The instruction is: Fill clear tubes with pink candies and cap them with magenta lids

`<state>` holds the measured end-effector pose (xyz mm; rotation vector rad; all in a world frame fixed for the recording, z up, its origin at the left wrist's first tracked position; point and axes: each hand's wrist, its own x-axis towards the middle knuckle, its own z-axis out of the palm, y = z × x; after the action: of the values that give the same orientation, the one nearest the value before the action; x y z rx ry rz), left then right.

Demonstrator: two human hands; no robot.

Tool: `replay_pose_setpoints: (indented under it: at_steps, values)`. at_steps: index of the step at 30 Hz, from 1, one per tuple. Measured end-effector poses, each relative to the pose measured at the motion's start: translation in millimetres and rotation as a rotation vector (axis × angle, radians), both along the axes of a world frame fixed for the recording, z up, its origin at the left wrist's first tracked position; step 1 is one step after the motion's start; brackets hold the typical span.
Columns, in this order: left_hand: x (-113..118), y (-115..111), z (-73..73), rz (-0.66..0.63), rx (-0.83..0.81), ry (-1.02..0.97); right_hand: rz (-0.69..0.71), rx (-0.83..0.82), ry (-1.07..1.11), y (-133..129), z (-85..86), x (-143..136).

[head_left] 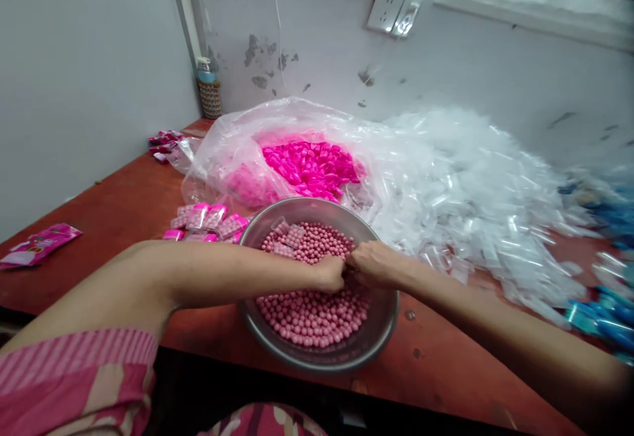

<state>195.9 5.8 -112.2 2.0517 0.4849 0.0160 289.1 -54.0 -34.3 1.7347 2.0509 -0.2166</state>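
Note:
A round metal bowl [381,340] holds many small pink balls [310,327]. Over its right half, my left hand [329,273] and my right hand [372,263] meet, knuckles close together. The fingers of both are curled closed, and whatever they grip is hidden. Beside my left wrist, a few small clear plastic boxes [292,236] lie on the balls, at least some with balls inside. Left of the bowl sits a group of filled clear boxes with bright pink caps [212,217].
Behind the bowl, an open plastic bag [222,132] holds bright pink caps [314,165]. Clear plastic pieces [456,178] pile up at the right, near blue items [607,314]. A pink packet [42,244] lies left on the red table [123,201]. A bottle [205,71] stands in the corner.

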Motion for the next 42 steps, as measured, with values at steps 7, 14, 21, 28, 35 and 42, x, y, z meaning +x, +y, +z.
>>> replay_pose_setpoints:
  at_steps: [7, 14, 21, 28, 35, 42]
  values:
    - [-15.7, 3.8, 11.2, 0.054, -0.353, -0.166, 0.022, 0.14, 0.396, -0.3, 21.6, 5.6]
    - [-64.4, 27.0, 59.3, 0.164, -0.658, -0.32, -0.345, 0.4, 1.164, -4.4, 41.0, 14.4]
    - [-89.8, 29.2, 67.4, 0.176, -0.815, -0.333, -0.236, 0.37, 1.324, -4.8, 21.5, -4.3]
    - [-97.1, 35.7, 72.1, 0.136, -0.754, -0.357, -0.091, 0.371, 1.18, 2.9, 26.0, -13.3]
    - [-105.1, 45.6, 75.5, 0.253, -0.658, -0.365, -0.267, 0.348, 1.166, -6.7, 20.5, -12.3]
    - [-105.9, 50.9, 68.2, 0.35, -0.859, -0.398, -0.47, 0.539, 0.728, 53.3, 8.6, 49.6]
